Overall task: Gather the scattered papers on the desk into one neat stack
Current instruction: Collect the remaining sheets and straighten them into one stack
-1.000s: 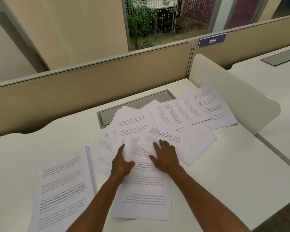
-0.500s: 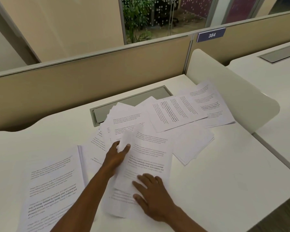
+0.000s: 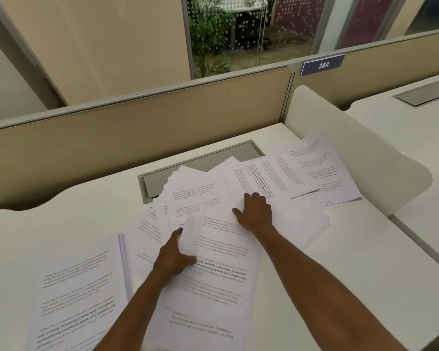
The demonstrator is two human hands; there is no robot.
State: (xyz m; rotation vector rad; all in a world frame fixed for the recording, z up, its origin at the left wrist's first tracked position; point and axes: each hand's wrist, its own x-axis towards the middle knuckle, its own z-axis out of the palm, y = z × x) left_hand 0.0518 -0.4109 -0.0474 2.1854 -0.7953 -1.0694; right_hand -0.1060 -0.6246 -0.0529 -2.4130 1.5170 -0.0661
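Note:
Printed white papers lie scattered over the white desk [image 3: 345,279]. A loose pile of sheets [image 3: 218,282] sits in front of me. My left hand [image 3: 174,257] grips the pile's raised left edge, thumb on top. My right hand [image 3: 254,211] reaches further out, its fingertips pressing on the near edge of a printed sheet [image 3: 271,178] that lies crosswise. More sheets [image 3: 319,171] fan out at the far right, and blank ones [image 3: 302,224] lie right of my right hand. A separate stack [image 3: 79,295] lies at the near left.
A grey cable hatch [image 3: 200,163] is set into the desk behind the papers, partly covered by them. A beige partition [image 3: 137,133] closes the back. A white rounded divider [image 3: 360,143] stands on the right, with a neighbouring desk [image 3: 421,120] beyond it.
My right hand has left the near end of the pile and moved forward onto the crosswise sheet. The left hand stays at the pile's left edge.

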